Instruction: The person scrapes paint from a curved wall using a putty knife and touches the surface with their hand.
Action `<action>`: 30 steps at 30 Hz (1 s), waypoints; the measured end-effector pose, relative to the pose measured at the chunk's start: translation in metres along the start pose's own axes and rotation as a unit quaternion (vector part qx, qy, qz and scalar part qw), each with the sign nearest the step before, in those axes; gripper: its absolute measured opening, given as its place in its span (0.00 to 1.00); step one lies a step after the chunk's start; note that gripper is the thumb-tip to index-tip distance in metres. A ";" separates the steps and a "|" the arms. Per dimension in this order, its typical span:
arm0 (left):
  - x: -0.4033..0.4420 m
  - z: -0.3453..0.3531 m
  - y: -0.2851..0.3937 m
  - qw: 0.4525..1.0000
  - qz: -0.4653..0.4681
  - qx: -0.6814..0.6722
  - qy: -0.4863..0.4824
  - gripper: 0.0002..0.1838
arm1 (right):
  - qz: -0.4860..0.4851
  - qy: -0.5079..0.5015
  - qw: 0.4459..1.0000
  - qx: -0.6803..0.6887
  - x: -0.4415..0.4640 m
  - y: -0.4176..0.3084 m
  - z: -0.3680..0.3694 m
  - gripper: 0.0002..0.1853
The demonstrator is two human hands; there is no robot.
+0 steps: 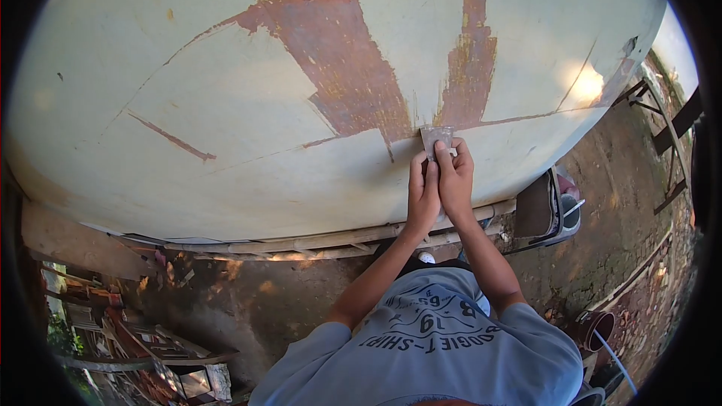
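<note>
My left hand and my right hand are together, both closed on a flat metal scraper. Its edge meets a large curved, pale painted panel. Just above the blade, the pale paint between two bare reddish-brown patches narrows to a thin strip. The wider bare patch lies up and to the left, streaked with yellow. A narrower bare patch runs upward on the right. Thin scratched lines spread sideways from the blade across the paint.
Bamboo poles run along the panel's lower edge. A grey plastic chair stands at the right. Scrap wood is piled at the lower left. A reddish bucket is at the lower right, and a wooden frame stands at the far right.
</note>
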State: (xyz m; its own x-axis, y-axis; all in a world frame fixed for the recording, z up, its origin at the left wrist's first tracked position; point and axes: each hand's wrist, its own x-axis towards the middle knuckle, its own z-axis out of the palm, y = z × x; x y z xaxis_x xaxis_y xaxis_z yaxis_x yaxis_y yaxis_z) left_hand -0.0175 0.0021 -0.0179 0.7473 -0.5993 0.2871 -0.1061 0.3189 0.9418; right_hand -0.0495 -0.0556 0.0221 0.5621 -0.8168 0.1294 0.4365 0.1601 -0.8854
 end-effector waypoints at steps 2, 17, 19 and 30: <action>-0.001 0.000 -0.003 1.000 0.002 -0.023 0.014 0.14 | 0.006 -0.011 1.000 -0.023 0.001 0.004 -0.001 0.07; 0.009 0.007 0.027 0.999 0.025 -0.015 0.022 0.11 | 0.004 -0.018 1.000 0.008 0.008 -0.025 0.015 0.07; 0.009 0.012 0.042 0.999 0.024 -0.020 0.023 0.11 | 0.011 -0.025 1.000 0.012 0.005 -0.027 0.013 0.07; 0.006 0.015 0.048 0.999 0.006 -0.024 0.033 0.11 | 0.036 -0.030 0.999 0.022 0.008 -0.036 0.013 0.06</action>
State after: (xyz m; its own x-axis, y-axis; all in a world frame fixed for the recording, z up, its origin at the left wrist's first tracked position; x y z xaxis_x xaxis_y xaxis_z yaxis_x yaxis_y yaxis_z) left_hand -0.0276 0.0024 0.0316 0.7884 -0.5457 0.2839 -0.0843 0.3613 0.9286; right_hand -0.0512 -0.0605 0.0608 0.6333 -0.7681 0.0946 0.4231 0.2413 -0.8734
